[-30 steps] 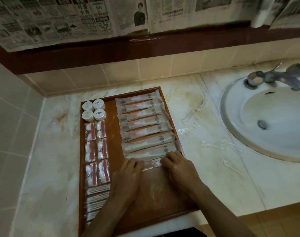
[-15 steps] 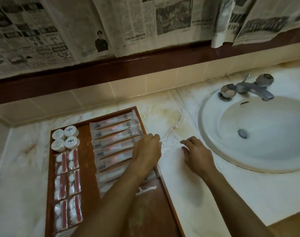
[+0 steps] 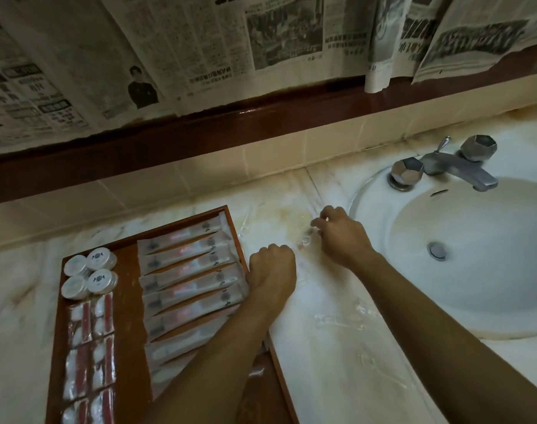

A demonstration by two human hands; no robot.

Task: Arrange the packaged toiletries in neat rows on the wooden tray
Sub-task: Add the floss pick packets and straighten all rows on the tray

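A wooden tray (image 3: 129, 316) lies on the marble counter at the left. It holds a column of long toothbrush packets (image 3: 187, 270), a cluster of round white containers (image 3: 90, 273) and two rows of small red-and-white packets (image 3: 90, 347). My left hand (image 3: 272, 270) is a closed fist resting at the tray's right rim, and nothing shows in it. My right hand (image 3: 342, 237) is on the counter between tray and sink, its fingertips pinched on a clear packet (image 3: 305, 240).
Other clear packets (image 3: 337, 321) lie loose on the counter (image 3: 322, 377) to the right of the tray. A white sink (image 3: 475, 255) with a metal faucet (image 3: 454, 169) sits at the right. Newspaper sheets (image 3: 200, 41) hang on the wall above a dark red ledge.
Both hands left the lowest toothbrush packets on the tray and moved right and away from me. The left stopped at the tray's rim; the right reached a clear packet near the sink.
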